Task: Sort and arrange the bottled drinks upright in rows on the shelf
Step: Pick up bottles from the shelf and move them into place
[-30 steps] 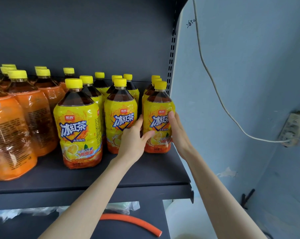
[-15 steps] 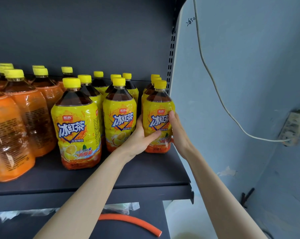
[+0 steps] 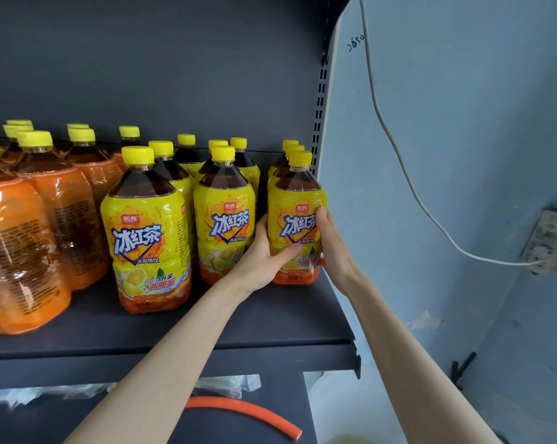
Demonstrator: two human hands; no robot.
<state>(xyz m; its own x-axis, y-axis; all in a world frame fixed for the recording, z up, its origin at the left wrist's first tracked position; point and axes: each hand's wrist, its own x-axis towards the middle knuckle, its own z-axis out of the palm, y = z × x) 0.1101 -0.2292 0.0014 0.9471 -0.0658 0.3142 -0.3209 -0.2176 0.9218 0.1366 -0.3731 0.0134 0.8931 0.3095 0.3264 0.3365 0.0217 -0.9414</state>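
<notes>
Yellow bottle [image 3: 294, 200] stands upright at the frame centre on the shelf [image 3: 270, 318], held by left hand [image 3: 264, 254] and right hand [image 3: 333, 248].

I read the same print on the yellow wraps of three dark-tea plastic bottles at the front of the dark grey metal shelf [image 3: 286, 318], the left bottle [image 3: 146, 232], the middle bottle [image 3: 226, 219] and the right bottle [image 3: 294, 219]: a red tag 熙养, big white 冰红茶, and small 冰爽畅饮 beneath. The left bottle also carries 超值1升装 and 两瓶量 low down. On the pale blue wall [image 3: 463, 91] I make out a handwritten 2650, while the black small print on the orange-wrapped bottles [image 3: 18, 251] is too fine for me.
</notes>
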